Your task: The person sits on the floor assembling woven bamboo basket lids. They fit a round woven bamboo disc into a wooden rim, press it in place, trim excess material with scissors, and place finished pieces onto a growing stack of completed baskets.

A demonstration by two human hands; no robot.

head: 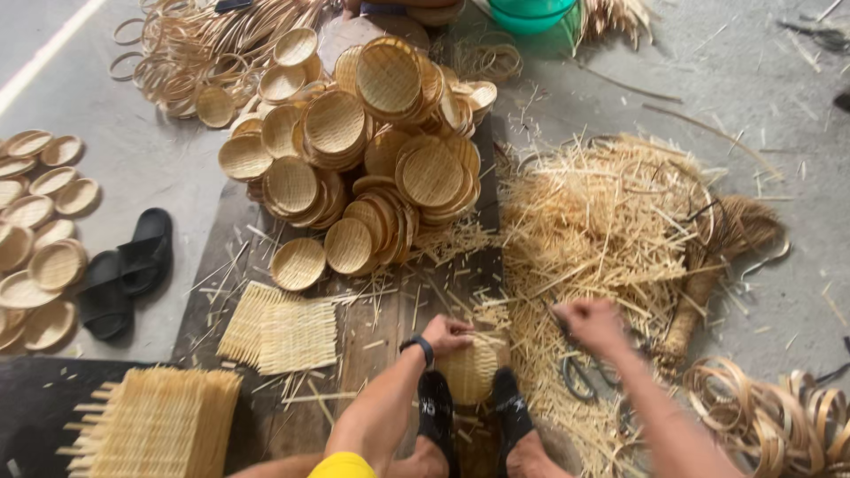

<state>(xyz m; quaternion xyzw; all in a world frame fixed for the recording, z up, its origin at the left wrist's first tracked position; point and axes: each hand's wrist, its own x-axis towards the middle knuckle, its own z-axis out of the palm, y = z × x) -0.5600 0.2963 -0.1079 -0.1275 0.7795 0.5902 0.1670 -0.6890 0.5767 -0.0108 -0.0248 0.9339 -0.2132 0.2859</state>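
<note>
My left hand [445, 335], with a black watch on its wrist, curls over the top rim of a small round woven bamboo basket [469, 370]. The basket stands on a wooden board [376, 341], pinned between my two feet in black sandals [436, 407]. My right hand [591, 323] is out to the right with bent fingers, on the edge of a big heap of cut bamboo strips [602, 221]. It is blurred, and I cannot make out whether it holds anything. A pair of scissors [577, 379] lies just below that wrist.
Stacks of finished round baskets [372, 150] fill the board's far end. Flat woven mats [282, 332] lie to the left, and a thicker stack [159, 420] at the bottom left. Black slippers [124, 274], more baskets [35, 230], bamboo hoops [770, 416], a broom [717, 257] and a green basin [531, 13] lie around.
</note>
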